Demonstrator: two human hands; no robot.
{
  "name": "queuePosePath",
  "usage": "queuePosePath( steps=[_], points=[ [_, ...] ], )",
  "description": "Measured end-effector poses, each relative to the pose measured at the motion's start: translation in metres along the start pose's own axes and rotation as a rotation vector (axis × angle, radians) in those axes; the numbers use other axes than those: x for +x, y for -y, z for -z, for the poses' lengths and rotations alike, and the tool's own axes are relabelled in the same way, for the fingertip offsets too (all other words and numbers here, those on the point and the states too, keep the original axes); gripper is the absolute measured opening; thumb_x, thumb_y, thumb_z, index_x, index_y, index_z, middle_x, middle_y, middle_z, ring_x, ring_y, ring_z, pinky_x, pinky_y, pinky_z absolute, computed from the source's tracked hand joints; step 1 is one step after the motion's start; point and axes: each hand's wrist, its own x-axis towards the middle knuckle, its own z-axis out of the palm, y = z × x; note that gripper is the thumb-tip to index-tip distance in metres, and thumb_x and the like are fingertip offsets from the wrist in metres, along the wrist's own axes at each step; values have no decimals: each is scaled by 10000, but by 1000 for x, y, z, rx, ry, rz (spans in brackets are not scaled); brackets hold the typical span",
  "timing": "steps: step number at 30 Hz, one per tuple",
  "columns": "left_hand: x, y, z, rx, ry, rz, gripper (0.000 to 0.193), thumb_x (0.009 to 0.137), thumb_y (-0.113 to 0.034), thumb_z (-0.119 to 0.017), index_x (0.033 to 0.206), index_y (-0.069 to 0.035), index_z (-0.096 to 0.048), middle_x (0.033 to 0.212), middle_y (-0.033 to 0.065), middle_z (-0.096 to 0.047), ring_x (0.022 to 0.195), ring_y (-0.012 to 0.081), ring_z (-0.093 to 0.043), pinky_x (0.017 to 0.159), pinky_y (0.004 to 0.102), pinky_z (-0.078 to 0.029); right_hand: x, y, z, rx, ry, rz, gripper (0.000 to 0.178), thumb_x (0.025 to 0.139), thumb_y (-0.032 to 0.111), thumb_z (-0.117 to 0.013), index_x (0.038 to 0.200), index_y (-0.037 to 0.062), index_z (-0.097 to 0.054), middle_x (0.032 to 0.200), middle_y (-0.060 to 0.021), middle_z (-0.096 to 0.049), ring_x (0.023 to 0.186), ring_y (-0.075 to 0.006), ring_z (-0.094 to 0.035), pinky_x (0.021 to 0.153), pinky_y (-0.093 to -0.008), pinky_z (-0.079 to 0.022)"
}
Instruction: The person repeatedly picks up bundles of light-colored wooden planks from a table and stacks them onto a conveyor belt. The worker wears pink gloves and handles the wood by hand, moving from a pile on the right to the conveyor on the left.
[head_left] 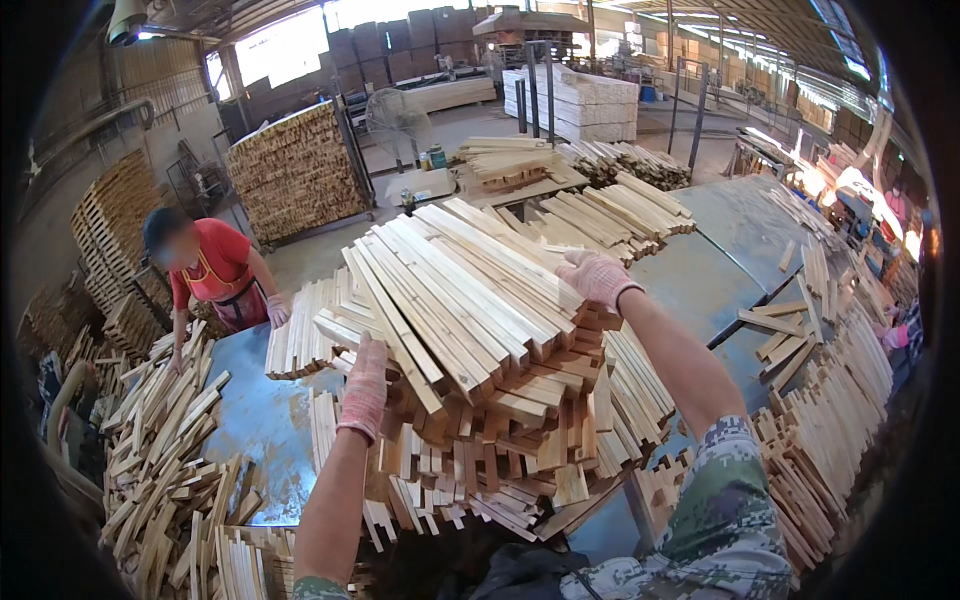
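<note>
Only partly visible tabletop (265, 430) beneath sticks (460, 290)

Cream and tan wooden strips (465, 290); mottled pink left glove (363, 395); green, grey and white camouflage sleeve (728, 510); blue, brown-smudged worktop (270, 435); red shirt (222, 252).

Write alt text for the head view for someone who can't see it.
Gloved left hand and gloved right hand flank a pile of pale wooden strips in a workshop. At left, a co-worker in red stands by a blue table near loose strips.
</note>
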Motion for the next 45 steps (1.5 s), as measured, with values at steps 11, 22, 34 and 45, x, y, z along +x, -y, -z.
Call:
queuePosePath(
  steps=[11,22,34,45],
  points=[
    [32,6,-6,-103,-31,53,748,1087,-554,-607,1661,-102,-446,1542,88,-572,1344,192,-566,1160,344,-450,-23,17,22,356,-25,82,760,917,68,-710,1629,38,-447,979,-95,-687,884,-190,-656,807,-338,-559],
    [94,74,33,-140,36,-159,790,1144,-506,-481,1693,24,-276,1697,168,-401,1555,235,-390,1284,330,-285,67,30,13,490,306,21,695,1036,643,-555,1430,86,-682,1237,-241,-766,1147,-352,-727,1031,-437,-530],
    [48,21,29,-527,93,192,1014,1017,-426,-743,1753,-134,-109,1575,145,-504,1337,255,-594,1093,383,-542,20,113,-15,127,173,188,877,947,780,-562,852,-70,-752,884,-281,-749,883,-419,-732,846,-502,-547],
    [-16,-60,5,-494,182,-61,1011,908,-213,-787,1722,-34,-214,1520,140,-571,1230,224,-642,1060,351,-534,11,72,-36,245,53,438,289,998,333,-681,937,60,-752,761,-175,-645,748,-333,-643,702,-478,-494]
  ],
)
